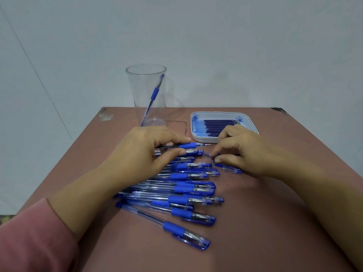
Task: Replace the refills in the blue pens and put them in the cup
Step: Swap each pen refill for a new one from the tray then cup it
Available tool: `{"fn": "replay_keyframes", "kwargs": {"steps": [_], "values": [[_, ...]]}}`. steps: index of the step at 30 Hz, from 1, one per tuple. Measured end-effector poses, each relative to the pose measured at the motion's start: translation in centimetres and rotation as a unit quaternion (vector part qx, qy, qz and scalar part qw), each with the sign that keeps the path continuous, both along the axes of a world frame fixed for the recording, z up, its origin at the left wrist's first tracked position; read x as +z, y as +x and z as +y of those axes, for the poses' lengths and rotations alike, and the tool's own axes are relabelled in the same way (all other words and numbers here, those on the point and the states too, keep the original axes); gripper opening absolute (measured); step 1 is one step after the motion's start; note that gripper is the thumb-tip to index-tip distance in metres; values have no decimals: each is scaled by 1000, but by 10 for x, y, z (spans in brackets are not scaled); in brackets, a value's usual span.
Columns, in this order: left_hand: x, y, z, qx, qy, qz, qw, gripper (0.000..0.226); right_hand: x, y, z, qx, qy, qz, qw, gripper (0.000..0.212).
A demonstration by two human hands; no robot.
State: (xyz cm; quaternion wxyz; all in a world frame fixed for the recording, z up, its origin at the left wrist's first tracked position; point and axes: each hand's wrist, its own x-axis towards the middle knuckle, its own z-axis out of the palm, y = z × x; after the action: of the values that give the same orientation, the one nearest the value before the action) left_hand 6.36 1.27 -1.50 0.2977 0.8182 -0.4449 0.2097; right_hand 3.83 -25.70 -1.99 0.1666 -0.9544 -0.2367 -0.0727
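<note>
Several capped blue pens (184, 195) lie in a row on the brown table (255, 222). My left hand (141, 154) holds an uncapped blue pen (188, 145) at the top of the row, its tip pointing right. My right hand (241, 152) pinches a small dark part (213, 159) just right of the pens, above a loose blue cap (228, 168). A clear plastic cup (146, 91) stands at the back with one blue pen (154, 95) leaning inside. A white tray (247, 117) of dark blue refills (218, 125) sits at the back right.
A pink sleeve (33, 238) covers my left forearm. The table ends at a pale wall behind the cup and tray. A thin dark wire (181, 124) lies between cup and tray. Bare tabletop shows at the front and right.
</note>
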Motion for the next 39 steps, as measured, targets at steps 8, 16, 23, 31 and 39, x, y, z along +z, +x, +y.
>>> {"fn": "replay_keyframes", "kwargs": {"steps": [8,16,23,31,39], "values": [[1,1,1,-1,5,-2,1000,27,12,-22,14,-18,309,-11,951,12],[2,-2,-1,-5,7,3,1000,27,7,-23,24,14,331,7,944,18],[0,-4,-3,-6,-10,7,1000,30,4,-25,34,25,318,-18,948,25],[0,-4,-3,-9,-5,1,1000,28,6,-25,34,29,239,-114,964,30],[0,-5,-3,-11,-3,-5,1000,27,6,-23,32,35,213,-116,970,22]]}}
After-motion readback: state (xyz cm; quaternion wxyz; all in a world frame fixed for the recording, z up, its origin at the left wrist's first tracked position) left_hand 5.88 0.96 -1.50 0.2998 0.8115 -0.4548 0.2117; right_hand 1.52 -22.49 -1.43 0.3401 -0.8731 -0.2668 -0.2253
